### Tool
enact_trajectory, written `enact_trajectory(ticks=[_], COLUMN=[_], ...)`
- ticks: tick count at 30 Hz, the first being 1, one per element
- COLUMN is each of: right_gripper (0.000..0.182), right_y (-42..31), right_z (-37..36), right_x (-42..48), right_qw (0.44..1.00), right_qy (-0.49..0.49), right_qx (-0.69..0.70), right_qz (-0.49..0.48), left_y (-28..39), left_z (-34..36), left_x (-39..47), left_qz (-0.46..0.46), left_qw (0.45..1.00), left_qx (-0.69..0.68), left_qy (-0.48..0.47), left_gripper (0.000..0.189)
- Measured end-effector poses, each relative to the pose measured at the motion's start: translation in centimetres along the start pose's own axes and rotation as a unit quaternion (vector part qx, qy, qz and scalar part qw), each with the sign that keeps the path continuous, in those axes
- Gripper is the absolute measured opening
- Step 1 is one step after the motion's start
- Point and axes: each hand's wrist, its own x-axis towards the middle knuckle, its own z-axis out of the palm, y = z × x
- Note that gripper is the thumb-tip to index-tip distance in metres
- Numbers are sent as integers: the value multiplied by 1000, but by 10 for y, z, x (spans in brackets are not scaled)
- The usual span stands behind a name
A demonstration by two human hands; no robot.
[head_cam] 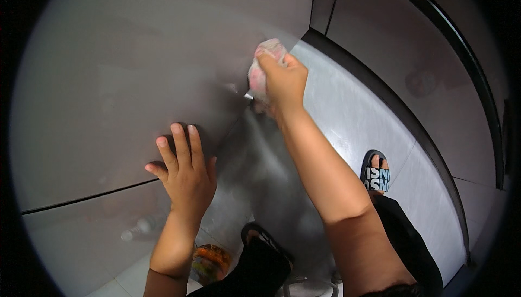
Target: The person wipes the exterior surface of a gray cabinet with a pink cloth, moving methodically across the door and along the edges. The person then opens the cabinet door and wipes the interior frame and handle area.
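Observation:
My right hand point(287, 79) grips a crumpled white and pink cloth point(258, 75) at the edge of a large smooth grey panel point(101, 73). The cloth is at the panel's right side, just over a small bright spot. Lower left of it, my left hand point(187, 166) lies against the same panel with its fingers spread and nothing in them. A dark seam runs across the panel from near that hand to the left rim.
Glossy tile floor point(338, 105) extends on the right to a dark skirting point(390, 89) below grey wall panels with a black rail point(460, 32). A slide sandal point(376, 173) is on one foot. An orange container point(211, 262) stands by my other leg.

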Motion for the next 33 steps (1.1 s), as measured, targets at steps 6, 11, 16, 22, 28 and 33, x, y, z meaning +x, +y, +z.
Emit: enact_trajectory(ticks=[6,11,16,22,28,33], right_gripper=[14,18,17,18,16,16], right_y=[-22,-16,-25,-28,-39,-26], right_z=[29,28,28,33,40,24], right_x=[-24,-31,-32,-31,-39,-31], right_qw=[980,997,999,999,999,997], right_qy=[-26,-21,6,-33,-46,0], right_qx=[-149,-69,-19,-29,-18,23], right_qz=[-132,-29,44,-2,9,72], left_y=[-4,-2,-4,-3,-4,-1], left_z=[-1,-2,-4,-6,-4,-4], left_x=[0,-2,1,1,2,0], left_qz=[1,-1,7,2,-2,4], left_qw=[1000,1000,1000,1000,1000,1000], left_qx=[7,6,11,1,-1,2], left_qy=[-30,-29,-26,-26,-29,-23], left_gripper=[80,80,80,81,81,81])
